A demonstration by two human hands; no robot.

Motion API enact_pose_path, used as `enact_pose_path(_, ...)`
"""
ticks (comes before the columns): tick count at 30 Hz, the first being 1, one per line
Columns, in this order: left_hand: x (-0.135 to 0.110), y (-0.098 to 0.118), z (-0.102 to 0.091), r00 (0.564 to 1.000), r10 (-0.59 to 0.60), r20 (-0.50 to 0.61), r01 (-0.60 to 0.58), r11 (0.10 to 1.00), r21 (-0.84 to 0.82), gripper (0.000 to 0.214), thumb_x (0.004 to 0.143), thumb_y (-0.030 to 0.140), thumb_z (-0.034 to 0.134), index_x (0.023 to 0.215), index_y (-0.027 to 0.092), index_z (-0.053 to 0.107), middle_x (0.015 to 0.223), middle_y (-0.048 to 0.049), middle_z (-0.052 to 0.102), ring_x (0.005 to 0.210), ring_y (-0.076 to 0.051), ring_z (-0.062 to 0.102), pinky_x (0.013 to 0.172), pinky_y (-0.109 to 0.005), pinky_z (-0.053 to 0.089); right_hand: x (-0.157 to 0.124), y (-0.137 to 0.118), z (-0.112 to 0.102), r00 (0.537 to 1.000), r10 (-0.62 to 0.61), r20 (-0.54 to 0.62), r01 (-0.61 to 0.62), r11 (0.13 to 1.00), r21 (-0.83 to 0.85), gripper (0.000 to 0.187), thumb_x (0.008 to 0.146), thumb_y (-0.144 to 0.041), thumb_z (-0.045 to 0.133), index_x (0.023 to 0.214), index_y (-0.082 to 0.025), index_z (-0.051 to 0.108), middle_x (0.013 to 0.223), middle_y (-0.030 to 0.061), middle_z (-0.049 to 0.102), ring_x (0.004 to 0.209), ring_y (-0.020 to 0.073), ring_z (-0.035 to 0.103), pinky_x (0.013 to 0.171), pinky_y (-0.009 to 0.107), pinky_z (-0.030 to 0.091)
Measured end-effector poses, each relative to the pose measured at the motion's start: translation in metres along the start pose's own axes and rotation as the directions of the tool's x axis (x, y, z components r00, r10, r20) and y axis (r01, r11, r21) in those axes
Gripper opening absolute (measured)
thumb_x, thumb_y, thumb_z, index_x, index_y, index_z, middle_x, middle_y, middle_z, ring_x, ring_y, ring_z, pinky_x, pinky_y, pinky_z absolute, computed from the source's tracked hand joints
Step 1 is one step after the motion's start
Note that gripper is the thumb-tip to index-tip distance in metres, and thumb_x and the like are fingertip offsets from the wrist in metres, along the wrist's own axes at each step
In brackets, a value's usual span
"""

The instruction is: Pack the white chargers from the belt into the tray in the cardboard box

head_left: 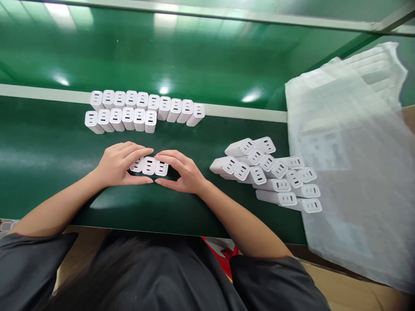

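Three white USB chargers (148,166) stand upright in a short row, slotted ends up, on the green tabletop. My left hand (120,163) curves around the row's left end, thumb along the near side and fingers along the far side, partly covering the leftmost charger. Around the right end my right hand (181,171) does the same, its fingertips meeting the rightmost charger. Both hands are closed in on the row from opposite sides, with their thumb tips almost together. Behind them, more white chargers (128,119) stand upright in two neat rows, the back one longer.
To the right, a loose pile of white chargers (267,172) lies tilted and overlapping. Beyond it a translucent white plastic bag (353,172) covers the table's right side. A pale strip (246,112) runs along the back, below a glossy green panel (207,56).
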State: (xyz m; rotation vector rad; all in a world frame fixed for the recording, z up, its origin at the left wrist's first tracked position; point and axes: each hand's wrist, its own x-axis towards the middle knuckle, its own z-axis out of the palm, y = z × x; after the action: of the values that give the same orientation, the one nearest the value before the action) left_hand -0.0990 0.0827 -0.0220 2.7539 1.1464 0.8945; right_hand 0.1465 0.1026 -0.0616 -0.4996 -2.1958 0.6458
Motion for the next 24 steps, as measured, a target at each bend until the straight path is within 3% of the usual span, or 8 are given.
enact_pose_path(12, -0.0028, -0.0019, 0.0014, 0.999, 0.046, 0.009, -0.046, 0.999, 0.026, 0.061, 0.082, 0.061, 0.071, 0.124, 0.018, 0.061, 0.099, -0.0076, 0.075, 0.084, -0.021, 0.071, 0.071, -0.030, 0.052, 0.0013, 0.0018, 0.0034, 1.000, -0.018, -0.002, 0.018, 0.999, -0.047, 0.049, 0.091, -0.036, 0.068, 0.134, -0.021, 0.050, 0.121, 0.0130, 0.065, 0.111, 0.0234, 0.064, 0.091, 0.039, 0.057)
enact_pose_path(21, -0.0047, -0.0016, -0.0012, 0.999, 0.030, 0.032, -0.033, 0.996, 0.087, 0.059, 0.087, 0.063, 0.062, 0.121, 0.016, 0.064, 0.101, -0.0092, 0.075, 0.083, -0.021, 0.071, 0.070, -0.030, 0.052, 0.0028, -0.0022, 0.0054, 0.999, 0.035, 0.027, -0.034, 0.998, -0.044, 0.049, 0.092, -0.036, 0.065, 0.136, -0.019, 0.050, 0.124, 0.0129, 0.064, 0.111, 0.0218, 0.063, 0.093, 0.037, 0.056)
enact_pose_path(24, -0.0056, -0.0002, -0.0025, 0.999, 0.015, 0.047, -0.020, 0.995, 0.103, 0.060, 0.088, 0.065, 0.060, 0.123, 0.016, 0.063, 0.103, -0.0093, 0.075, 0.085, -0.022, 0.071, 0.071, -0.031, 0.052, 0.0083, -0.0062, -0.0040, 0.994, 0.053, 0.093, -0.041, 0.992, -0.122, 0.049, 0.093, -0.034, 0.062, 0.137, -0.018, 0.049, 0.125, 0.0132, 0.064, 0.112, 0.0232, 0.063, 0.094, 0.040, 0.054)
